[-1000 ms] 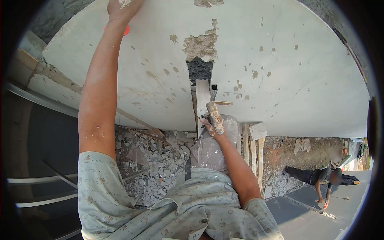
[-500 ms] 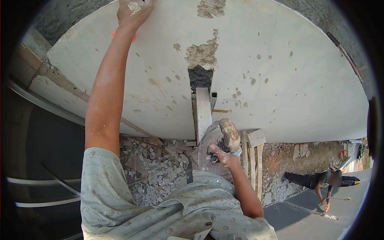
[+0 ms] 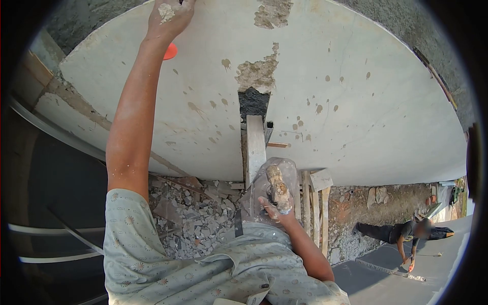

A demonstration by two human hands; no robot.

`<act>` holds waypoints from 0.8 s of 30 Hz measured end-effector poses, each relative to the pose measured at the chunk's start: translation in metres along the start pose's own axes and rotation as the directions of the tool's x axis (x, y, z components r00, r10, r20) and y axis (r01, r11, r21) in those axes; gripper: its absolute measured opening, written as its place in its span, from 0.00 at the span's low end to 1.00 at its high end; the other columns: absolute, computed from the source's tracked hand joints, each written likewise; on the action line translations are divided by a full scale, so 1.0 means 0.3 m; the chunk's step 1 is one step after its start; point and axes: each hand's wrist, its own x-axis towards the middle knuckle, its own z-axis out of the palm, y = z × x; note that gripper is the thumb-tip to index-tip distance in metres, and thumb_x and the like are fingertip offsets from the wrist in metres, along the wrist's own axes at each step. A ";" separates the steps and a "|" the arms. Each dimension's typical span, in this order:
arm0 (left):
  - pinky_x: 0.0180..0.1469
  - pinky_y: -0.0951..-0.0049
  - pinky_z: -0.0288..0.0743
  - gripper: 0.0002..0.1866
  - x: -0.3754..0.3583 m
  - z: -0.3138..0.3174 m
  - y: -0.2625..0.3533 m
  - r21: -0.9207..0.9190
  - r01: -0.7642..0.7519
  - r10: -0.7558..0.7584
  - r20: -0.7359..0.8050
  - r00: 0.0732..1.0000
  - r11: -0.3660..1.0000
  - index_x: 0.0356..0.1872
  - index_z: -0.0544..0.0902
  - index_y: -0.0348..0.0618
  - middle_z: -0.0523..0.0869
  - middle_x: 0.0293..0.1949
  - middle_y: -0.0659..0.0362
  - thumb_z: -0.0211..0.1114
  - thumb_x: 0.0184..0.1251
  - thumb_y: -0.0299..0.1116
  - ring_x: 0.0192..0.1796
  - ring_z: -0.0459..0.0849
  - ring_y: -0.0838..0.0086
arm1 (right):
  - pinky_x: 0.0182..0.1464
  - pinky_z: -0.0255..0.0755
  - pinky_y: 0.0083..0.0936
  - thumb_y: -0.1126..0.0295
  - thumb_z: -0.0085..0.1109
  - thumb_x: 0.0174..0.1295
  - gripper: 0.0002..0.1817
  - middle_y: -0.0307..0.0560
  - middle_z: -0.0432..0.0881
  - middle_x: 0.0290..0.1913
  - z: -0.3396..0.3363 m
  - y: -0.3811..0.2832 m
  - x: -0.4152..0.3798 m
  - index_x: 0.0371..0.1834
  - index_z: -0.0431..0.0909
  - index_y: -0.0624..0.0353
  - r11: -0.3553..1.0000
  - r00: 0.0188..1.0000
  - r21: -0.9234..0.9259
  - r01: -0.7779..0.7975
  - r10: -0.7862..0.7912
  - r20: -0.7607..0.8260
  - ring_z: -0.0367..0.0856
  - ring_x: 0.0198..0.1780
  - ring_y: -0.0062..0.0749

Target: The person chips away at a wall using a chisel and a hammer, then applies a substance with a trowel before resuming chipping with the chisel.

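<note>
My left hand is raised against the pale plastered wall, at the top of the view. It looks curled, but the frame edge cuts off its fingers and hides what they hold. An orange-red disc shows beside that wrist, and a whitish lump sticks to the back of the hand. Low in front of my body, my right hand is closed round a mortar-caked hammer. The hammer's blocky head points up and its handle is mostly hidden. Behind it is a grey, dusty cloth-like surface.
A chipped patch and a dark recess run down the wall to a grey upright bar. Rubble covers the ground below. Wooden boards stand at right; beyond, another person bends over a grey surface.
My right hand and the hammer have shifted left and slightly down. My left hand stays near the same spot, with more of the disc showing on its right side.
</note>
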 end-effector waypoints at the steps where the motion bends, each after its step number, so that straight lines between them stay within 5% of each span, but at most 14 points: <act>1: 0.64 0.62 0.61 0.23 -0.020 -0.009 0.020 -0.102 0.008 -0.013 -0.050 0.999 0.995 0.53 0.77 0.38 0.77 0.55 0.45 0.57 0.68 0.46 0.63 0.69 0.59 | 0.28 0.68 0.25 0.69 0.67 0.54 0.12 0.36 0.73 0.21 -0.002 0.006 0.002 0.32 0.74 0.62 1.000 1.000 -0.012 -0.003 0.003 0.000 0.71 0.24 0.23; 3: 0.64 0.65 0.61 0.24 -0.121 -0.021 0.102 -0.334 0.354 -0.350 0.073 0.934 0.874 0.59 0.74 0.47 0.79 0.52 0.46 0.57 0.69 0.49 0.62 0.71 0.64 | 0.27 0.67 0.26 0.69 0.67 0.54 0.11 0.35 0.72 0.20 0.005 0.034 0.004 0.31 0.73 0.61 0.994 0.995 -0.076 0.080 -0.084 -0.048 0.70 0.23 0.24; 5: 0.19 0.80 0.65 0.26 -0.260 -0.012 0.155 -0.487 0.321 -0.290 0.140 0.947 0.812 0.41 0.78 0.38 0.73 0.19 0.65 0.57 0.67 0.56 0.17 0.70 0.82 | 0.27 0.67 0.26 0.68 0.67 0.54 0.11 0.36 0.71 0.20 0.006 0.053 0.005 0.30 0.73 0.61 0.993 0.998 -0.103 0.054 -0.058 -0.032 0.69 0.23 0.25; 7: 0.19 0.78 0.66 0.27 -0.401 0.024 0.185 -0.520 0.629 -0.406 0.486 0.774 0.578 0.44 0.76 0.39 0.68 0.18 0.67 0.51 0.69 0.58 0.17 0.70 0.81 | 0.27 0.66 0.26 0.68 0.67 0.54 0.11 0.36 0.71 0.20 0.004 0.069 -0.003 0.29 0.73 0.60 0.998 1.000 -0.059 -0.003 0.003 0.000 0.68 0.22 0.25; 8: 0.20 0.77 0.66 0.27 -0.468 0.046 0.197 -0.569 0.747 -0.412 0.623 0.665 0.345 0.46 0.74 0.40 0.67 0.18 0.67 0.48 0.71 0.58 0.18 0.70 0.81 | 0.27 0.66 0.26 0.67 0.67 0.54 0.12 0.37 0.71 0.20 0.003 0.076 -0.009 0.28 0.73 0.60 0.999 0.998 -0.002 -0.049 0.049 0.026 0.68 0.22 0.25; 11: 0.21 0.76 0.68 0.28 -0.624 0.138 0.191 -0.445 0.866 -0.285 0.881 0.377 -0.229 0.53 0.71 0.39 0.66 0.20 0.67 0.41 0.74 0.56 0.20 0.69 0.80 | 0.29 0.68 0.27 0.66 0.67 0.54 0.12 0.39 0.73 0.22 -0.007 0.053 -0.014 0.30 0.74 0.61 0.997 0.999 -0.059 -0.047 0.048 0.014 0.71 0.25 0.27; 12: 0.22 0.76 0.68 0.27 -0.641 0.153 0.206 -0.430 0.860 -0.272 0.893 0.359 -0.276 0.54 0.71 0.39 0.66 0.20 0.67 0.41 0.75 0.54 0.20 0.69 0.80 | 0.30 0.69 0.28 0.66 0.67 0.53 0.12 0.40 0.74 0.23 -0.013 0.043 -0.017 0.31 0.75 0.61 0.993 1.000 -0.117 -0.025 0.025 -0.005 0.73 0.26 0.28; 14: 0.22 0.76 0.68 0.25 -0.661 0.178 0.233 -0.395 0.841 -0.242 0.915 0.324 -0.370 0.55 0.70 0.40 0.66 0.20 0.67 0.41 0.75 0.52 0.20 0.68 0.80 | 0.34 0.70 0.29 0.66 0.68 0.53 0.13 0.42 0.77 0.27 0.058 0.395 -0.055 0.34 0.77 0.61 0.906 0.967 -0.350 0.237 -0.253 0.001 0.76 0.29 0.30; 16: 0.23 0.75 0.70 0.22 -0.663 0.196 0.239 -0.380 0.814 -0.195 0.925 0.327 -0.439 0.55 0.71 0.42 0.69 0.22 0.66 0.46 0.75 0.50 0.21 0.70 0.79 | 0.37 0.72 0.29 0.66 0.69 0.52 0.14 0.44 0.79 0.31 0.051 0.346 -0.045 0.37 0.78 0.61 0.880 0.959 -0.413 0.236 -0.279 -0.046 0.78 0.33 0.33; 19: 0.23 0.74 0.71 0.21 -0.641 0.215 0.262 -0.356 0.809 -0.193 0.934 0.300 -0.467 0.54 0.71 0.44 0.71 0.23 0.65 0.49 0.73 0.50 0.22 0.72 0.79 | 0.42 0.73 0.28 0.66 0.70 0.49 0.16 0.47 0.81 0.35 -0.062 -0.018 -0.044 0.40 0.79 0.61 0.986 0.973 -0.134 -0.103 0.071 -0.220 0.80 0.37 0.34; 21: 0.23 0.76 0.71 0.21 -0.610 0.216 0.285 -0.319 0.815 -0.229 0.945 0.233 -0.484 0.56 0.70 0.44 0.71 0.22 0.67 0.50 0.73 0.48 0.22 0.71 0.80 | 0.42 0.73 0.28 0.67 0.69 0.50 0.16 0.46 0.81 0.36 -0.122 -0.083 -0.068 0.40 0.79 0.61 0.985 0.985 -0.172 -0.017 -0.014 -0.174 0.80 0.38 0.33; 24: 0.23 0.76 0.71 0.18 -0.609 0.256 0.246 -0.287 0.757 -0.120 0.956 0.269 -0.587 0.55 0.71 0.45 0.71 0.22 0.67 0.50 0.74 0.45 0.22 0.71 0.81 | 0.38 0.74 0.27 0.67 0.68 0.49 0.15 0.44 0.81 0.33 -0.183 -0.064 -0.090 0.38 0.79 0.61 0.982 0.973 -0.067 0.177 -0.185 -0.141 0.80 0.35 0.34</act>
